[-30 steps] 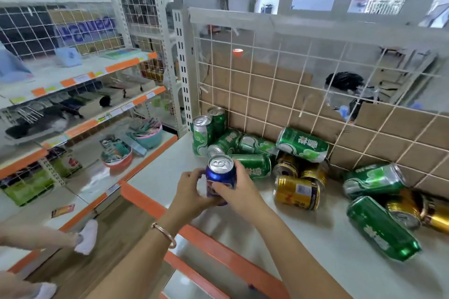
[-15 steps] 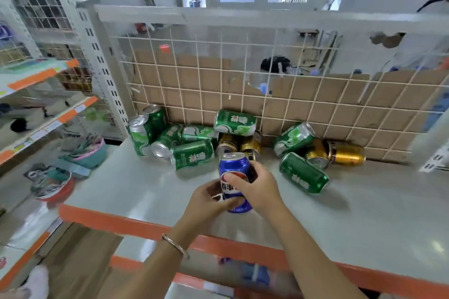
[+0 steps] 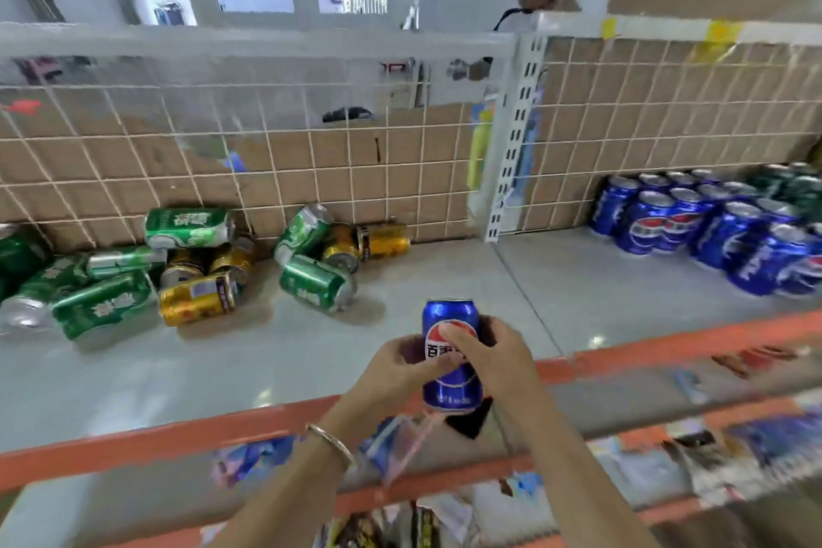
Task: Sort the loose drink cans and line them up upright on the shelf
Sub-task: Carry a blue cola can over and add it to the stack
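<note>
blue can (image 3: 450, 316), upright above the shelf (image 3: 249, 369) front edge, left hand (image 3: 391, 374) and right hand (image 3: 498, 356) clamped round its middle; likely stiff, slick, dent-prone, best held mid-wall.

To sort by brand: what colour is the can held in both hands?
The can is blue with a red-white logo; head view.

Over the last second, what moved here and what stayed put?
The blue can, gripped by the left hand and right hand throughout, was carried rightward along the shelf, away from the loose green and gold cans and toward the upright blue cans. The view swung right too. Nothing was let go; the loose cans stayed lying as before.
</note>
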Tool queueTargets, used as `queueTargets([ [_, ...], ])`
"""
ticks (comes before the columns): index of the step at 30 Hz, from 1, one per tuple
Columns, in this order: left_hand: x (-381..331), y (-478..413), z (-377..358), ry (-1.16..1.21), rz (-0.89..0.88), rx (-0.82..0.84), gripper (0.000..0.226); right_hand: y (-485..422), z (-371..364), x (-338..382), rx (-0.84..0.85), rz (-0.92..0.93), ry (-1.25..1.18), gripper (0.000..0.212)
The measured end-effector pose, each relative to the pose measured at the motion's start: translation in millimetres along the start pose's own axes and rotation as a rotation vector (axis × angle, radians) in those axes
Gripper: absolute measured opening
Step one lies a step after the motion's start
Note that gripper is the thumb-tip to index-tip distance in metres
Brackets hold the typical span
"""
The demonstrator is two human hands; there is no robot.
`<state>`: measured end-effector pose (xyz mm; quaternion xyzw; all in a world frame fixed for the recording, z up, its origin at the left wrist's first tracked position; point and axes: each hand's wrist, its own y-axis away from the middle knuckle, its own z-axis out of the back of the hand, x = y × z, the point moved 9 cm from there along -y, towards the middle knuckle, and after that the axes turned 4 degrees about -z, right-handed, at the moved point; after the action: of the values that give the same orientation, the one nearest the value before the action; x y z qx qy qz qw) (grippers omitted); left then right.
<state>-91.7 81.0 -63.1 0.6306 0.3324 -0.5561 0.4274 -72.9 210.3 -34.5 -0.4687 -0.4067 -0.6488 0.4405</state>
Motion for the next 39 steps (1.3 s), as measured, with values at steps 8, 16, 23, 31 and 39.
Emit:
queueTargets([
  [8,-17,-10,-161,-0.040,-0.119,0.060,0.023,27,156,-27,-0.096,0.003,0.009,0.031],
  [16,-31,-46,-251,-0.095,-0.184,0.140,0.029,17,245,-42,-0.205,0.021,0.063,0.027],
  [23,-57,-129,-298,-0.268,-0.384,0.120,0.043,-49,308,-38,-0.319,-0.013,0.201,0.066],
  [31,-84,-218,-329,-0.283,-0.422,0.115,0.046,-138,361,-13,-0.295,-0.034,0.339,0.066],
  [39,-48,-274,-353,-0.607,-0.300,0.138,0.068,-217,407,13,-0.312,-0.005,0.319,0.074],
])
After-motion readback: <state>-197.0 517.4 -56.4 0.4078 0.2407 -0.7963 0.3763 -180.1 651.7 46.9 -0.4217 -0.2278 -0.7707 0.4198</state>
